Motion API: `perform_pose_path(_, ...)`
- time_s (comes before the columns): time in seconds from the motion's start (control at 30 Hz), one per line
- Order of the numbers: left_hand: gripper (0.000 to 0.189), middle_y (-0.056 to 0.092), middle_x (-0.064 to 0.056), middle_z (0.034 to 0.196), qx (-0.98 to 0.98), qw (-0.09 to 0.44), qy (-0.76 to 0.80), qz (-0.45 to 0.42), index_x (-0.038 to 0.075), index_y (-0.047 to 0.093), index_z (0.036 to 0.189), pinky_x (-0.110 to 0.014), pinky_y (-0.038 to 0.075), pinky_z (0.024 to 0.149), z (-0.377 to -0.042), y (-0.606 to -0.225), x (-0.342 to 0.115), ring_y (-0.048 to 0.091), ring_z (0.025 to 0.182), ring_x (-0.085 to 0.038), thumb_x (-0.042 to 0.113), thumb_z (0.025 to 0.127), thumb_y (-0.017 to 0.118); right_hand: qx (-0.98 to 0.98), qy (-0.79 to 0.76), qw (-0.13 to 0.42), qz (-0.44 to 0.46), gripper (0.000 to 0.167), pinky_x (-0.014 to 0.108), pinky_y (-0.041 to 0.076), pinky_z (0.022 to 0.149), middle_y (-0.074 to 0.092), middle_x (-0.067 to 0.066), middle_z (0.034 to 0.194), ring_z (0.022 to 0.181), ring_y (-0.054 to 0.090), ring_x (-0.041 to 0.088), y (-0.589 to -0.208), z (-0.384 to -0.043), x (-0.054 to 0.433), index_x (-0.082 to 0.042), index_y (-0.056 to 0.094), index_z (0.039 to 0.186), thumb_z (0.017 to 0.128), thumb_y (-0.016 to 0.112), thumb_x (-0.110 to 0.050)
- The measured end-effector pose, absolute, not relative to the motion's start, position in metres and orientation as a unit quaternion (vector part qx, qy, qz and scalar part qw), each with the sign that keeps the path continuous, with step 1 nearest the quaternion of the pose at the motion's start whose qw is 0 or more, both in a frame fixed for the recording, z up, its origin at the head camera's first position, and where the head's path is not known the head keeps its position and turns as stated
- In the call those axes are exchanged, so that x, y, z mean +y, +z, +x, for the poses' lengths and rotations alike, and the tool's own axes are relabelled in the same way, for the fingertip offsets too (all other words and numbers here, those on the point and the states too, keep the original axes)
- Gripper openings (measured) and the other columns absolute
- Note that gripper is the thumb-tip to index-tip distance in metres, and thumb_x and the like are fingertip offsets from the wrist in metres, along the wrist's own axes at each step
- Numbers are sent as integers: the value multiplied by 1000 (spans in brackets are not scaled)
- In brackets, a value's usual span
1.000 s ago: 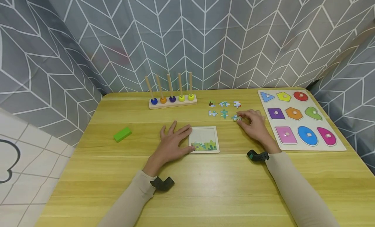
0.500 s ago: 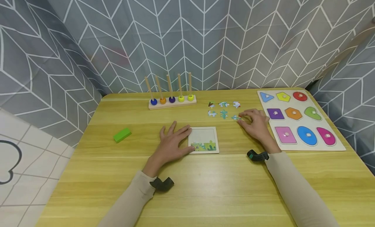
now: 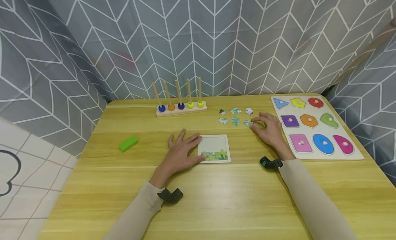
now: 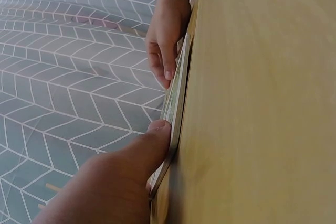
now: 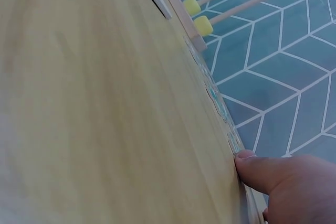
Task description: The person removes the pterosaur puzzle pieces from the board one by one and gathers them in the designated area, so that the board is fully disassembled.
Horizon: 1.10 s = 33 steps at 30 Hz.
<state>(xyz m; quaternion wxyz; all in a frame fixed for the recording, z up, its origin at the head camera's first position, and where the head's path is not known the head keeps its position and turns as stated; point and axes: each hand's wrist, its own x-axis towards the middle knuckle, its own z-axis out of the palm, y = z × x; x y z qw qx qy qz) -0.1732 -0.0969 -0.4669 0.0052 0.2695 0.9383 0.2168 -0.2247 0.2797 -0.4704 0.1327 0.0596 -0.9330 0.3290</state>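
My left hand (image 3: 183, 153) lies with spread fingers at the left side of a square puzzle tray (image 3: 228, 149). Its thumb rests on the tray near the lower left corner, and a fingertip touches the upper left edge. Joined green puzzle pieces (image 3: 218, 155) fill the tray's bottom strip; the rest shows bare backing. My right hand (image 3: 268, 130) has thumb and index finger at the right end of a blue-green puzzle piece (image 3: 247, 122), pinching it flat on the table. The fingertips partly hide that piece. Several loose puzzle pieces (image 3: 235, 111) lie beside it in two rows.
A wooden peg stand (image 3: 182, 110) with coloured beads stands at the back. A green block (image 3: 128, 143) lies to the left. On the right is a knobbed shape board (image 3: 309, 138). A patterned curtain (image 3: 198, 44) hangs behind the table.
My right fingers have drawn slightly toward the right end of the piece, leaving more of it showing. The left hand and tray stay in place, and the head view has shifted slightly.
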Motion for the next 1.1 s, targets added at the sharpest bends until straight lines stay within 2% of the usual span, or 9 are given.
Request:
perform_pose_path(0.27,75,38,10,164,938,5,216,270,26,44,156,-75,1,116,-172,-467,-97,13,158,-41,64,92,60,-935,324,132,52,29,72,12,107,50,29,147,139,33,53,-472,-229,281,-5,73,116,94,73,-22)
perform_pose_path(0.53,76,36,11,165,939,13,215,268,27,41,157,-74,1,117,-172,-466,-97,10,159,-40,65,93,59,-939,314,134,40,30,70,14,103,52,27,143,135,34,51,-471,-235,281,-8,74,117,93,73,-27)
perform_pose_path(1.1,75,36,11,165,939,11,216,267,27,42,157,-75,2,116,-173,-466,-98,11,159,-41,65,93,58,-923,348,158,47,37,71,10,106,55,28,141,136,37,49,-472,-231,280,-5,69,127,94,71,-22)
